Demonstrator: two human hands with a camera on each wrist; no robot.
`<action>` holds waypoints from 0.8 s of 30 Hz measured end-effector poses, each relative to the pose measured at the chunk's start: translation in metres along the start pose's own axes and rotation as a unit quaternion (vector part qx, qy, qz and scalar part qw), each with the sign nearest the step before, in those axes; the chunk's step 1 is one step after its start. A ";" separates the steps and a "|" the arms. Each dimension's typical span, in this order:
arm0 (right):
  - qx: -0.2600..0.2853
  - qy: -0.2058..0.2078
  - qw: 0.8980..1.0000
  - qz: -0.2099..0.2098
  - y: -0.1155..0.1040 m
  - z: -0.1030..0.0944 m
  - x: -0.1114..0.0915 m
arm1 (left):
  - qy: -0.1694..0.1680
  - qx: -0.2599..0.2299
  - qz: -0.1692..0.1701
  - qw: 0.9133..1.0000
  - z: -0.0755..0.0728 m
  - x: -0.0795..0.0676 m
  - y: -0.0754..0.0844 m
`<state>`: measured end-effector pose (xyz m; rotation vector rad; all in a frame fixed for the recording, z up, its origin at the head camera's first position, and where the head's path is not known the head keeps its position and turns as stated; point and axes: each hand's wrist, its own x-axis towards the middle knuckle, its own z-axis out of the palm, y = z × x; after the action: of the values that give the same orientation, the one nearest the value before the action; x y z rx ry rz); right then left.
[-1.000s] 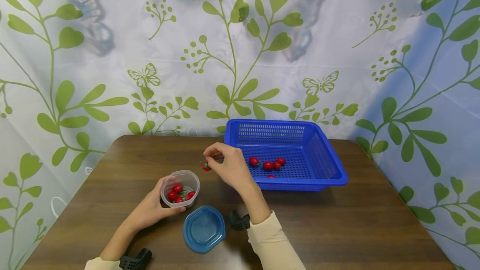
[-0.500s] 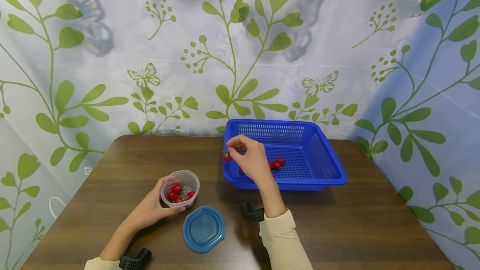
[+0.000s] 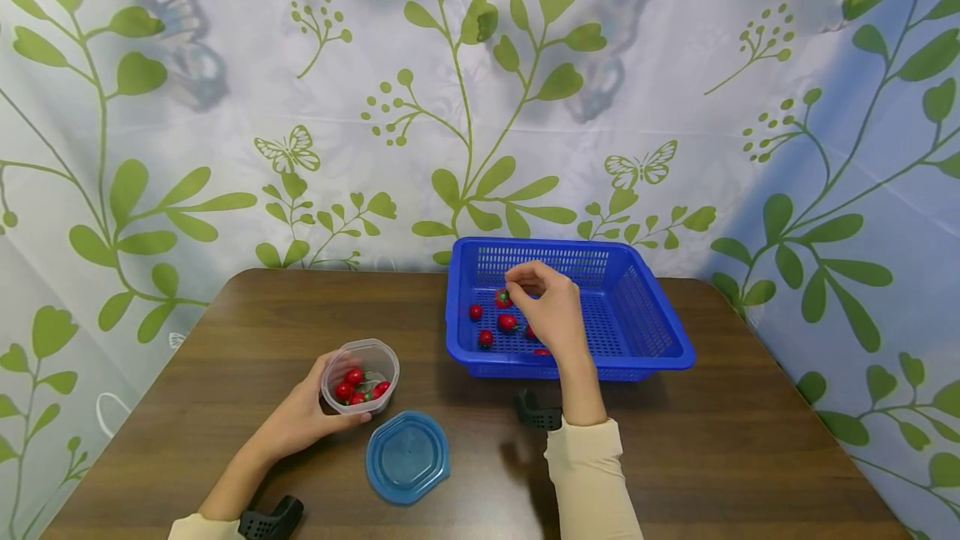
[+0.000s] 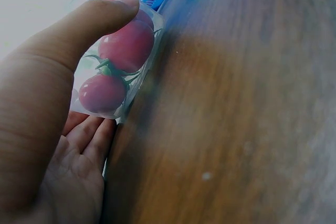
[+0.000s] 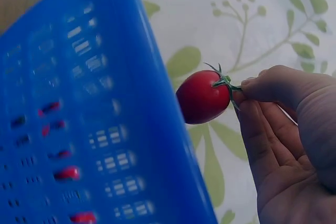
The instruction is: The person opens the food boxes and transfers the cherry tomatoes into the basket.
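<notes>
My right hand (image 3: 553,307) is over the blue basket (image 3: 660,307), pinching a cherry tomato (image 5: 203,97) by its green stem between thumb and fingertips. Below and around it, several cherry tomatoes (image 3: 507,322) lie on the basket's mesh floor; some are partly hidden by the hand. At the left, my left hand (image 3: 300,415) grips a clear plastic container (image 3: 386,354) by its sides, thumb in front. Several red cherry tomatoes (image 4: 126,51) with green stems are inside it, showing through the wall in the left wrist view.
A blue lid (image 3: 407,457) lies flat on the wooden table (image 3: 712,457), just right of the container and in front of the basket. Behind the table hangs a leaf-patterned cloth (image 3: 337,107).
My right hand has moved rightward with the cherry tomato, from between container and basket to above the basket's floor. The left hand and container have stayed in place.
</notes>
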<state>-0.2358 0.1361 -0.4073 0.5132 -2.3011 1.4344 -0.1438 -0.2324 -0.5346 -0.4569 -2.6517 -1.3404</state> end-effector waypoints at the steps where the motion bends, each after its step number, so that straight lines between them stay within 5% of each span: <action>1: -0.002 0.004 1.000 0.002 0.002 -0.003 0.000 | 0.000 0.001 -0.001 1.000 0.000 0.000 0.000; 24: -0.042 0.058 0.996 0.044 0.028 -0.034 -0.001 | -0.003 -0.001 -0.003 1.000 0.000 0.001 -0.001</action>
<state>-0.2441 0.1783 -0.4155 0.2995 -2.3044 1.3635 -0.1447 -0.2329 -0.5352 -0.4536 -2.6582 -1.3461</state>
